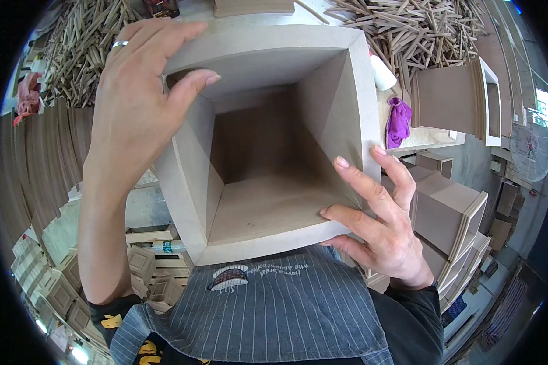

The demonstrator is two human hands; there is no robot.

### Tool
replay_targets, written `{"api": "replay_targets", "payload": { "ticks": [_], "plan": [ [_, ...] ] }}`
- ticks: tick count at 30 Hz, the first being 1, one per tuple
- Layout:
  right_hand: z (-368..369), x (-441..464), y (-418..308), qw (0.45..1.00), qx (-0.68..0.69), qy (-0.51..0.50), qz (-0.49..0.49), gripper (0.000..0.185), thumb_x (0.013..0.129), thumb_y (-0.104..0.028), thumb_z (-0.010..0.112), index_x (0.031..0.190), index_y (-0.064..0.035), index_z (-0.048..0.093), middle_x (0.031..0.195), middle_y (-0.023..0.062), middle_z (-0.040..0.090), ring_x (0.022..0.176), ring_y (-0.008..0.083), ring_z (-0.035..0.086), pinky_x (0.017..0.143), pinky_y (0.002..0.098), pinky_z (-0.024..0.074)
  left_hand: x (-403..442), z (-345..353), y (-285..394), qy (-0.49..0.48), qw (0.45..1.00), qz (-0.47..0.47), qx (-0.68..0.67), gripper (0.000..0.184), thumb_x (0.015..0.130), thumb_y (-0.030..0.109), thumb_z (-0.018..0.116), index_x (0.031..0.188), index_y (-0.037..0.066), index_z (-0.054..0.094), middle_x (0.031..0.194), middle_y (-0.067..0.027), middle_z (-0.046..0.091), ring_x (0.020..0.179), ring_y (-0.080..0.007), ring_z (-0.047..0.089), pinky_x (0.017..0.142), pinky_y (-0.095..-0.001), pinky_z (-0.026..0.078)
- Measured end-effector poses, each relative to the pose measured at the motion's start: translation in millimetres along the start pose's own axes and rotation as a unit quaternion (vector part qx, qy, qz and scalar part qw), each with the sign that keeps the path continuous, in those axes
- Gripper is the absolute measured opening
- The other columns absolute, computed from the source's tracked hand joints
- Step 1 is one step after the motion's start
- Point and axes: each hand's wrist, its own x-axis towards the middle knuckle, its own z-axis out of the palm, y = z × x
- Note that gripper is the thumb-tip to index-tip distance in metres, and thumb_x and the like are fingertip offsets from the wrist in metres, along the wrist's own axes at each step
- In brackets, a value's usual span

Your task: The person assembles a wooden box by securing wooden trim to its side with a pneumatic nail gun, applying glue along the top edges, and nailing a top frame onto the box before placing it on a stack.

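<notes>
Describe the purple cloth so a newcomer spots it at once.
Find the large open box between the left hand and right hand. Just beyond its right edge in the picture, above the right hand and below a white bottle, lies the purple cloth. Its crumpled folds and vivid colour set it apart from the white bottle.

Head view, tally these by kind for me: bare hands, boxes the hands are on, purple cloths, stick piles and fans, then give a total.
Bare hands: 2 (left hand, right hand)
Box under the hands: 1
Purple cloth: 1
Stick piles: 2 (left pile, right pile)
Fan: 1
Total: 7
</notes>
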Motion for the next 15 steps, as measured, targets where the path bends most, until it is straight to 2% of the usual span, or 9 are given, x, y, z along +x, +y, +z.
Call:
{"api": "replay_targets", "payload": {
  "ticks": [2, 4, 6, 8, 15],
  "plan": [
    [0.5, -0.5, -0.2, 1.0, 0.002, 0.0, 0.004, 0.039, 0.061, -0.032, 0.084, 0.094, -0.0146, 0.074, 0.147, 0.0084, 0.051, 0.143, 0.0398, 0.028, 0.11, 0.0567, 0.0255, 1.8, 2.3, -0.9, -0.029, 0.999, -0.015, -0.021, 0.042, 0.079, 0.014, 0.077, 0.12, 0.009, 0.067, 0.118, -0.011, 0.066, 0.113, -0.0276, 0.061, 0.099, -0.0371, 0.046],
    [0.9, -0.8, -0.1, 1.0, 0.005, 0.002, 0.004, 0.039, 0.06, -0.032, 0.084, 0.094, -0.0147, 0.074, 0.147, 0.0078, 0.052, 0.143, 0.0397, 0.029, 0.11, 0.0566, 0.0259, 2.6, 4.4, 0.4, -0.011, 0.998, -0.034, -0.043, 0.038, 0.078, 0.014, 0.077, 0.113, 0.005, 0.067, 0.111, -0.0138, 0.068, 0.104, -0.0335, 0.062, 0.092, -0.0395, 0.049],
    [-0.2, 0.3, -0.4, 1.0, 0.006, 0.004, 0.002, 0.04, 0.06, -0.032, 0.085, 0.094, -0.0147, 0.074, 0.146, 0.0071, 0.052, 0.143, 0.0397, 0.029, 0.109, 0.0565, 0.0264, 1.6, 6.2, -0.7, -0.009, 0.998, -0.04, -0.057, 0.036, 0.079, 0.015, 0.076, 0.112, 0.004, 0.067, 0.11, -0.0143, 0.068, 0.103, -0.034, 0.063, 0.092, -0.0397, 0.049],
    [-2.7, 2.6, -2.0, 1.0, -0.005, -0.006, 0.001, 0.044, 0.055, -0.031, 0.086, 0.094, -0.0132, 0.076, 0.143, 0.01, 0.055, 0.142, 0.0427, 0.029, 0.112, 0.0555, 0.0286, 0.3, 7.7, -1.2, -0.004, 0.996, -0.048, -0.069, 0.035, 0.08, 0.015, 0.076, 0.112, 0.004, 0.067, 0.11, -0.0149, 0.068, 0.102, -0.0345, 0.063, 0.091, -0.04, 0.05],
    [-0.9, 1.4, -0.5, 1.0, -0.002, 0.009, -0.008, 0.044, 0.054, -0.03, 0.087, 0.093, -0.0135, 0.076, 0.142, 0.0087, 0.055, 0.142, 0.0427, 0.029, 0.112, 0.056, 0.0288, 1.5, 8.1, -3.5, -0.006, 0.994, -0.039, -0.101, 0.032, 0.081, 0.016, 0.075, 0.109, 0.004, 0.069, 0.106, -0.0163, 0.068, 0.1, -0.0344, 0.064, 0.09, -0.0396, 0.05]
  ]
}}
